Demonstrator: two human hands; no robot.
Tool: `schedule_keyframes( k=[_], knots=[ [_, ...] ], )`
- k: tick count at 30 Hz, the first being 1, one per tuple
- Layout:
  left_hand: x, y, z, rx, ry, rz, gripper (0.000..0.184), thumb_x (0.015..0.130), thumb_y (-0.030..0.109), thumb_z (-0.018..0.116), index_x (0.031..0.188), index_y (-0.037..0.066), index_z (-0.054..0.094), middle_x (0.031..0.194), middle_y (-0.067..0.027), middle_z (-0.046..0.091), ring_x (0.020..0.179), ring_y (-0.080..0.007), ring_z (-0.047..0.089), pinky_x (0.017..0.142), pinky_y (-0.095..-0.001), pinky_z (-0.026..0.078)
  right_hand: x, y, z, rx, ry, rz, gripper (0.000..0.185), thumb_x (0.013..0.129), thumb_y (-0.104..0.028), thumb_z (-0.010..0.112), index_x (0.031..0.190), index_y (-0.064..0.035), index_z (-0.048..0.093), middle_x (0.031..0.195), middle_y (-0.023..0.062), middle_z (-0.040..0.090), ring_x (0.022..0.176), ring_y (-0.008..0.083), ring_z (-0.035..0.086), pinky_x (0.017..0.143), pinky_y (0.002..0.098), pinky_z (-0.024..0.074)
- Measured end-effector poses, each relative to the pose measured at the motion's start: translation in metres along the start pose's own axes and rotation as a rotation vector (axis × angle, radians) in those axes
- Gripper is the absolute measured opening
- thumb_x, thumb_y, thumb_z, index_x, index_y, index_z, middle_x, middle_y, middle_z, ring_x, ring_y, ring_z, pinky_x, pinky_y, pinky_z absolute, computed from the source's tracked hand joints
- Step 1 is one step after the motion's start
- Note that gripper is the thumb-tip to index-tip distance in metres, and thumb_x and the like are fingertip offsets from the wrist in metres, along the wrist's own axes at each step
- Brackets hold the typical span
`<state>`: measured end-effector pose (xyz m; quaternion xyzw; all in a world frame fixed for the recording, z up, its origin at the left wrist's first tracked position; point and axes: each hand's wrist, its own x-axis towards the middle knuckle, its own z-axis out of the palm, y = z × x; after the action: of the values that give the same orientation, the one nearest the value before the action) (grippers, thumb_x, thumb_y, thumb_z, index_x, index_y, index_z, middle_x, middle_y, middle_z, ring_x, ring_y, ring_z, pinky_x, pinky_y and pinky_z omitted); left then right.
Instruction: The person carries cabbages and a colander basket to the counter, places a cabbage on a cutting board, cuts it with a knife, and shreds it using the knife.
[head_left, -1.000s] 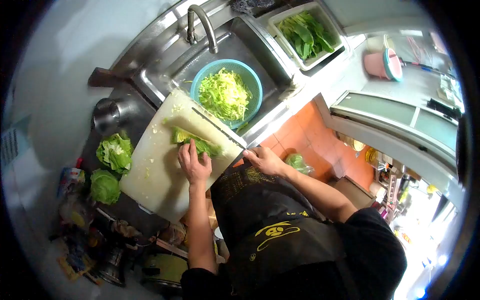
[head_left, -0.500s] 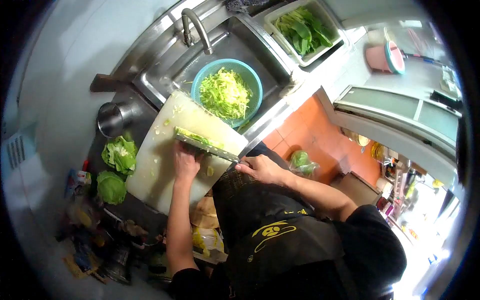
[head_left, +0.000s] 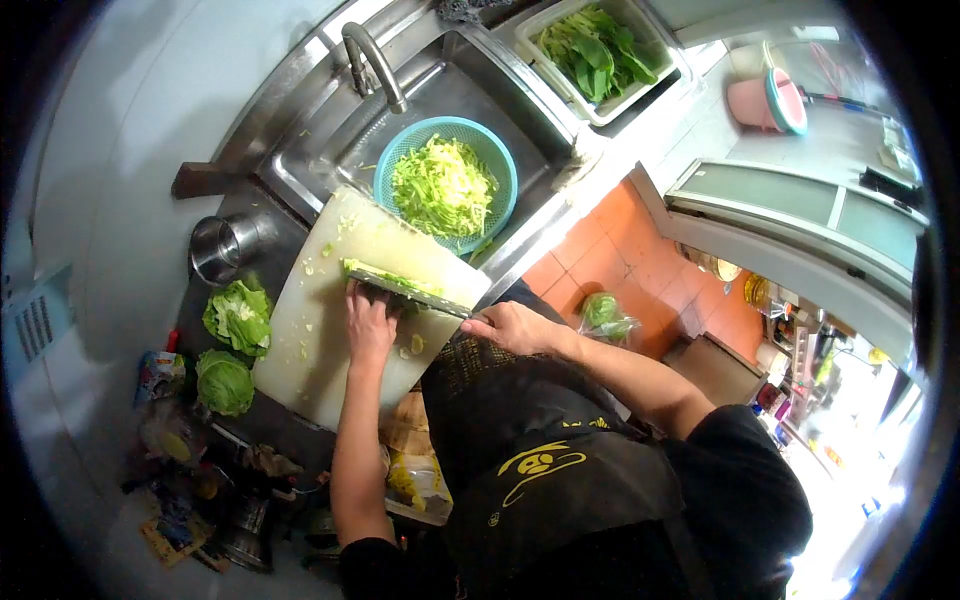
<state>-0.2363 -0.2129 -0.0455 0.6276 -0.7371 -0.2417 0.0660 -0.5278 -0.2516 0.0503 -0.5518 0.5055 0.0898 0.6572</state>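
Observation:
My right hand grips the handle of a kitchen knife. Its blade lies across the white cutting board, with a strip of shredded green cabbage along its far side. On the near side of the blade, my left hand rests low over the board, fingers extended and a little apart. Its fingertips are close to the blade; whether they touch it I cannot tell. Small cabbage bits are scattered on the board. Beyond the board, a blue mesh basket holds a heap of shredded cabbage.
Left of the board are a cut cabbage piece, a cabbage head and a metal cup. The basket stands in a steel sink under a faucet. A white bin of leafy greens stands to the right.
My left hand's fingers have spread and become more visible beside the blade. The knife stays in my right hand against the strip of cabbage. The whole view has shifted slightly.

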Motion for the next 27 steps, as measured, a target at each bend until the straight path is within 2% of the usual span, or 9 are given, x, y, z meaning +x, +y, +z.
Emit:
schedule_keyframes(
  k=[6, 7, 10, 14, 16, 17, 19, 22, 27],
  knots=[
    [0.001, 0.003, 0.003, 0.043, -0.043, -0.044, 0.053, 0.078, 0.014, 0.081, 0.126, 0.008, 0.058, 0.134, -0.0273, 0.047, 0.134, -0.0506, 0.042, 0.109, -0.0561, 0.042, 0.038, 0.018, 0.014, -0.067, -0.002, 0.069, 0.062, 0.102, -0.058, 0.05, 0.101, -0.0001, 0.072, 0.086, 0.0266, 0.069, 0.088, 0.0426, 0.068, 0.081, 0.0482, 0.0525],
    [0.0, 0.003, 0.002, 0.038, -0.047, -0.037, 0.052, 0.079, 0.015, 0.081, 0.125, 0.008, 0.058, 0.134, -0.0268, 0.047, 0.133, -0.0505, 0.042, 0.109, -0.0562, 0.042, 0.038, 0.019, 0.017, -0.016, 0.084, -0.053, 0.06, 0.102, -0.056, 0.051, 0.1, 0.0003, 0.071, 0.088, 0.0259, 0.069, 0.089, 0.0416, 0.068, 0.081, 0.0475, 0.0526],
    [0.0, 0.0, 0.001, 0.033, -0.018, -0.025, 0.049, 0.081, 0.018, 0.08, 0.123, 0.008, 0.057, 0.134, -0.0256, 0.047, 0.133, -0.0504, 0.043, 0.108, -0.0561, 0.043, 0.06, 0.05, 0.04, -0.009, 0.151, -0.195, 0.061, 0.104, -0.056, 0.048, 0.099, 0.0019, 0.067, 0.08, 0.025, 0.066, 0.081, 0.0432, 0.065, 0.076, 0.0488, 0.0506],
    [-0.002, -0.001, 0.004, 0.053, -0.003, -0.032, 0.049, 0.083, 0.02, 0.079, 0.126, 0.008, 0.058, 0.136, -0.0246, 0.048, 0.134, -0.0495, 0.043, 0.108, -0.0542, 0.044, 0.054, 0.045, 0.029, 0.031, 0.122, -0.12, 0.059, 0.104, -0.054, 0.05, 0.094, 0.0016, 0.065, 0.079, 0.0244, 0.064, 0.078, 0.0421, 0.063, 0.073, 0.0489, 0.0498],
    [-0.007, -0.002, 0.006, 0.064, 0.001, -0.021, 0.051, 0.083, 0.02, 0.079, 0.128, 0.009, 0.059, 0.137, -0.0242, 0.049, 0.134, -0.0484, 0.043, 0.108, -0.0528, 0.044, 0.016, 0.03, 0.024, 0.038, 0.095, -0.029, 0.058, 0.103, -0.054, 0.052, 0.091, 0.0015, 0.065, 0.079, 0.0252, 0.064, 0.08, 0.043, 0.064, 0.074, 0.0501, 0.0498],
    [-0.007, -0.004, 0.011, 0.061, 0.031, -0.002, 0.051, 0.083, 0.019, 0.079, 0.129, 0.009, 0.06, 0.137, -0.0242, 0.05, 0.134, -0.0477, 0.043, 0.108, -0.0521, 0.045, 0.005, 0.035, 0.026, 0.002, 0.129, -0.095, 0.059, 0.103, -0.055, 0.051, 0.09, 0.001, 0.066, 0.077, 0.0253, 0.063, 0.077, 0.0426, 0.063, 0.073, 0.0499, 0.0496],
    [-0.005, -0.023, 0.029, 0.077, 0.046, 0.076, 0.053, 0.08, 0.016, 0.08, 0.129, 0.009, 0.062, 0.141, -0.0242, 0.051, 0.135, -0.0455, 0.045, 0.109, -0.0503, 0.045, -0.015, 0.026, 0.02, -0.042, 0.07, -0.039, 0.059, 0.103, -0.055, 0.051, 0.09, 0.0006, 0.066, 0.077, 0.0251, 0.064, 0.077, 0.0427, 0.064, 0.074, 0.0496, 0.0499],
    [-0.006, -0.013, 0.021, 0.002, 0.129, 0.031, 0.054, 0.078, 0.013, 0.08, 0.128, 0.009, 0.062, 0.143, -0.0239, 0.05, 0.134, -0.0458, 0.045, 0.11, -0.0504, 0.043, -0.023, 0.022, 0.021, -0.008, 0.04, -0.006, 0.06, 0.104, -0.056, 0.049, 0.093, -0.0002, 0.068, 0.077, 0.0244, 0.065, 0.079, 0.0427, 0.065, 0.075, 0.0492, 0.0506],
    [-0.007, -0.01, 0.016, 0.033, 0.08, 0.001, 0.05, 0.075, 0.01, 0.08, 0.121, 0.006, 0.061, 0.133, -0.024, 0.051, 0.133, -0.0475, 0.046, 0.108, -0.0525, 0.045, 0.002, 0.024, 0.03, -0.008, 0.084, -0.034, 0.06, 0.103, -0.056, 0.049, 0.096, -0.0006, 0.07, 0.082, 0.0253, 0.068, 0.086, 0.0439, 0.067, 0.078, 0.0488, 0.0523]
  ],
)
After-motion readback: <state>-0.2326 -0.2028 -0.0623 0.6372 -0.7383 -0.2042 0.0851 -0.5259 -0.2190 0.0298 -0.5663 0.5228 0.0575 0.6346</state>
